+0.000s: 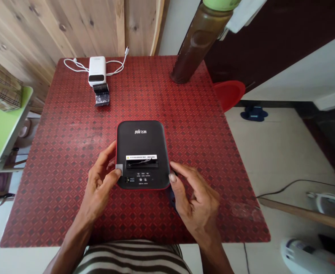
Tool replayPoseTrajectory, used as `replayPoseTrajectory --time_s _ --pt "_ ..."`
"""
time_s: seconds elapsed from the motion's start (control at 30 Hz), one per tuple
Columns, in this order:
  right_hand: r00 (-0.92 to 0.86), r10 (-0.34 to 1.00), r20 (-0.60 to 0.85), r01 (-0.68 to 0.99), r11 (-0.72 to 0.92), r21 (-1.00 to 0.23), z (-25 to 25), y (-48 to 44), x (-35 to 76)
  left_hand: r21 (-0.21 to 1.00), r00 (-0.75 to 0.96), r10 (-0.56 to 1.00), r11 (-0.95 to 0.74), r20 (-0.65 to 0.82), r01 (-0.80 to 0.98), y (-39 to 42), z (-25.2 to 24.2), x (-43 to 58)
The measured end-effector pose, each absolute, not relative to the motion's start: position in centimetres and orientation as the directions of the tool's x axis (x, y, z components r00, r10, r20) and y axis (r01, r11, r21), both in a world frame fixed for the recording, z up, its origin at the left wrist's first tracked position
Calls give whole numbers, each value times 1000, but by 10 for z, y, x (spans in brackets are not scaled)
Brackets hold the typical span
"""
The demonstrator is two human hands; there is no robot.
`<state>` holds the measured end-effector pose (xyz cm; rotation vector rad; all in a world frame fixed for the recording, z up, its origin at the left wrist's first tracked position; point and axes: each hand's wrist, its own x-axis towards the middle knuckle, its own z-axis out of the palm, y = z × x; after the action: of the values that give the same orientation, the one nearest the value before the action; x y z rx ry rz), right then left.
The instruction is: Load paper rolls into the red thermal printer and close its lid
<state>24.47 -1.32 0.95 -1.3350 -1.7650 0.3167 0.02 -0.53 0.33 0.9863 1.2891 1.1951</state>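
A flat black receipt printer [142, 144] with a red rim lies on the table in the middle of the head view. Its top bears a paper slot, a white warning strip, small buttons and a little lit display. At its left edge is my left hand [99, 184], the thumb on the front left corner beside a clear tab and the fingers along the side. My right hand [197, 194] grips the right edge between thumb and forefinger; its other fingers are curled below. Something dark under the right hand is mostly hidden.
A red patterned table [70, 171] carries a white power bank [97, 68] with a cable and a crinkled black wrapper [101, 97]. Back right stands a tall brown bottle [197, 42]. A red stool [230, 93] is beyond the right edge; a green table [2, 140] stands left.
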Motion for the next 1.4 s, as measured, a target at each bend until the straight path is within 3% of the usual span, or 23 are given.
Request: replayPoseTrajectory --time_s 0.43,0.73,0.93,1.1,1.27,1.33,1.4 --pt "-27 871 490 666 381 -641 12 -14 243 974 -91 975 188 -201 -130 -5 7 3" --pt "74 941 331 618 217 -756 18 -20 240 971 -123 970 190 -209 -146 -2 5 8" --pt "105 944 314 592 195 -782 11 -20 239 973 -113 978 157 -177 -170 1 3 12" --pt "14 919 394 644 293 -707 18 -14 246 974 -100 982 142 -162 -177 0 -1 11" --pt "-148 836 529 713 461 -528 46 13 244 975 -66 988 125 -139 -186 -3 -6 10" --pt "-278 821 499 704 527 -475 54 30 236 976 -60 991 110 -123 -187 -4 -7 10" --pt "-420 823 383 707 561 -430 59 50 223 978 -57 993 91 -103 -188 -4 -7 9"
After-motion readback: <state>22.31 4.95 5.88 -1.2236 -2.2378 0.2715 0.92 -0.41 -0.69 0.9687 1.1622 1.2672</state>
